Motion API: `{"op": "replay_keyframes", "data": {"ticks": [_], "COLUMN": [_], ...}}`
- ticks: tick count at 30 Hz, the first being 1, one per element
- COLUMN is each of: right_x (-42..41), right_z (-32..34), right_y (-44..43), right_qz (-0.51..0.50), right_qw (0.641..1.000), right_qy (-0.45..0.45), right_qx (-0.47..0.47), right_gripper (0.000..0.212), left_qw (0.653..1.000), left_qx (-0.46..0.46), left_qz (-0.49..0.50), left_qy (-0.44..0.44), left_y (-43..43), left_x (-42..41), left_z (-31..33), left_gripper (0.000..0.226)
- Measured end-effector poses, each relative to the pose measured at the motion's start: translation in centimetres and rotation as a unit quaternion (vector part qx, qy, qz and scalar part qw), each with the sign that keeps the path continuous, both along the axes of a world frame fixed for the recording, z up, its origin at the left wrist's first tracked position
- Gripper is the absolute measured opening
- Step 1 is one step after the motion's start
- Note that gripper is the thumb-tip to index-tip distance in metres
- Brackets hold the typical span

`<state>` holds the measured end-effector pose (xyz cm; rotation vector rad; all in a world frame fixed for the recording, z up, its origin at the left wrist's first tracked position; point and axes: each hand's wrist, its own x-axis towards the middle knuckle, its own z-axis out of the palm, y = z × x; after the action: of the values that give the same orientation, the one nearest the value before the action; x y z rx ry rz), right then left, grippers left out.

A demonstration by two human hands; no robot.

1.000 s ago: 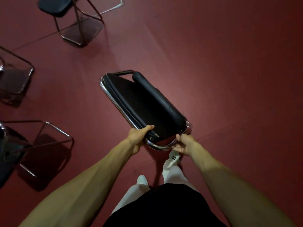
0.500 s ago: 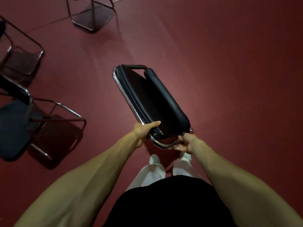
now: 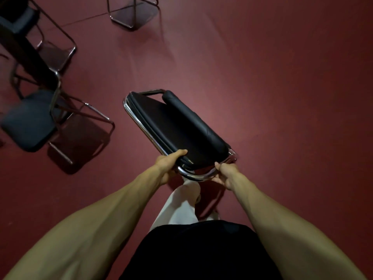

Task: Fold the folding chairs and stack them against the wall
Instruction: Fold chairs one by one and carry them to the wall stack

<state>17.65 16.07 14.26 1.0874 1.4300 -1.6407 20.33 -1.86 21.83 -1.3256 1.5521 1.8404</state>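
A folded chair (image 3: pixel 177 130) with black padding and a chrome tube frame hangs above the red floor in the middle of the head view, tilted away from me. My left hand (image 3: pixel 168 164) grips the near left corner of its frame, thumb on top of the padding. My right hand (image 3: pixel 227 173) holds the near right end of the chrome tube. Both arms reach forward from the bottom of the view.
An unfolded chair (image 3: pixel 32 120) with a dark seat stands on the floor at the left. Another unfolded chair (image 3: pixel 22 19) sits at the top left, and the chrome legs of a third chair (image 3: pixel 131 13) show at the top. The red floor (image 3: pixel 282 77) stretches to the right.
The unfolded chairs have shifted rightward and downward in view as I walk and turn. The folded chair stays gripped in both hands, in much the same pose.
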Motion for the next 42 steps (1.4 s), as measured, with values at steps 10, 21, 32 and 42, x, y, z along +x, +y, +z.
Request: {"op": "replay_keyframes", "data": {"ticks": [10,21,32,42], "right_x": [14.2,29.4,43.6,52.8], "right_z": [-0.1,-0.1,1.2,1.5], "right_y": [2.3,-5.4,-12.5,-6.6], "right_qz": [0.051,0.033,0.069,0.143], "right_qw": [0.998,0.999,0.998,0.989], "right_qy": [-0.033,-0.009,-0.009,-0.019], "right_qx": [0.011,0.028,0.008,0.023], "right_gripper": [0.012,0.012,0.011,0.014], "left_qw": [0.998,0.998,0.996,0.985], "left_qx": [0.036,0.028,-0.007,-0.013], "left_qz": [0.054,0.058,0.093,0.169], "left_qy": [-0.011,0.027,0.0,-0.018], "left_y": [2.3,-5.2,-12.2,-5.3], "left_x": [15.6,30.9,46.1,58.3], "left_z": [1.5,1.6,0.7,-0.1], "left_gripper": [0.036,0.028,0.022,0.032]}}
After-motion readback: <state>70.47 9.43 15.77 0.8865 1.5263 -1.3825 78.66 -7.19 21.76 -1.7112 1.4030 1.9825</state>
